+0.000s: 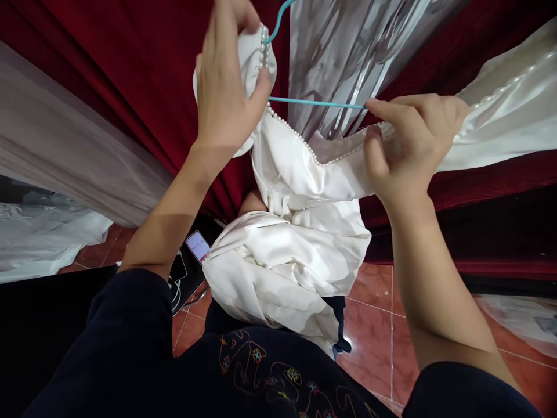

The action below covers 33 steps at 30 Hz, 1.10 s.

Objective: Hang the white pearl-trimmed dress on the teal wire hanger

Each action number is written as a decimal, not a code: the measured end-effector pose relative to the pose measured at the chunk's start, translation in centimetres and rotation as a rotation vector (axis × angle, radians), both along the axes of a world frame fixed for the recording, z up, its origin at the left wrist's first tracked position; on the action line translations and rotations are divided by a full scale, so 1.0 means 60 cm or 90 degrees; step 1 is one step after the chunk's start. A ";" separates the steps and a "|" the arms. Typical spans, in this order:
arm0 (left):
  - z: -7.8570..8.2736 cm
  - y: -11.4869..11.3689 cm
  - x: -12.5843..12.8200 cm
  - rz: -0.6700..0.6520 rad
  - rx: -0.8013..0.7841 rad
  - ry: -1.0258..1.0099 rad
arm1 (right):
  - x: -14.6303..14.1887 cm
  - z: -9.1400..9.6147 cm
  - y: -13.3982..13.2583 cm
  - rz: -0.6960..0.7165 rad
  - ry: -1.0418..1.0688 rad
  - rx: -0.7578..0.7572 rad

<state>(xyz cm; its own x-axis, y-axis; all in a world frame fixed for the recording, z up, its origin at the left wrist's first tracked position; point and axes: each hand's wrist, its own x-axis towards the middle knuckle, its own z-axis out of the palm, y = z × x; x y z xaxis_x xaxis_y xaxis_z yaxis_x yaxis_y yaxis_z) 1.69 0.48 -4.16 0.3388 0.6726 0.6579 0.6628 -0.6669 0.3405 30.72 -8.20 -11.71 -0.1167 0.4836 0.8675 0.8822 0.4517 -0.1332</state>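
A white satin dress (278, 255) with a pearl-beaded neckline is bunched across my lap, its upper part raised in front of me. My left hand (226, 87) grips a puffed, pearl-edged part of the dress near the hook end of a teal hanger (319, 103). The hanger's straight bar runs sideways between my hands. My right hand (411, 136) pinches the bar's right end between thumb and fingers, close against the beaded edge. Some of its fingertips are hidden by the cloth. From behind that hand the dress fabric stretches away to the right.
Dark red curtains (113, 64) and sheer whitish drapes (65, 133) hang in front. A phone with a lit screen (198, 246) and a second dark device (178, 268) with a white cable lie at my left. Red floor tiles (369, 331) show below.
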 end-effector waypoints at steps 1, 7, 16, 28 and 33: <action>0.004 -0.002 0.006 -0.001 0.056 -0.025 | 0.001 -0.001 0.000 -0.003 0.005 -0.004; 0.019 0.013 0.001 -0.083 0.198 -0.106 | 0.012 0.004 -0.004 0.013 0.025 -0.047; -0.031 0.022 -0.106 0.145 -0.099 0.221 | -0.009 0.007 0.002 -0.020 0.056 -0.075; -0.078 -0.031 0.038 -0.114 0.091 0.023 | -0.008 -0.006 0.005 -0.019 0.034 -0.028; -0.077 -0.013 0.047 -0.102 0.103 0.079 | 0.017 0.015 -0.001 -0.012 0.015 0.138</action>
<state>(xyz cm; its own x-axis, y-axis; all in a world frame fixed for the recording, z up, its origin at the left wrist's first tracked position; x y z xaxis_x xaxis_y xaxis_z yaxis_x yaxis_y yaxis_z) 4.49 -0.29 -8.80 0.5182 0.4927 0.6991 0.5740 -0.8063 0.1428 31.71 -8.28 -10.80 -0.0886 0.2878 0.9536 0.8883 0.4560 -0.0551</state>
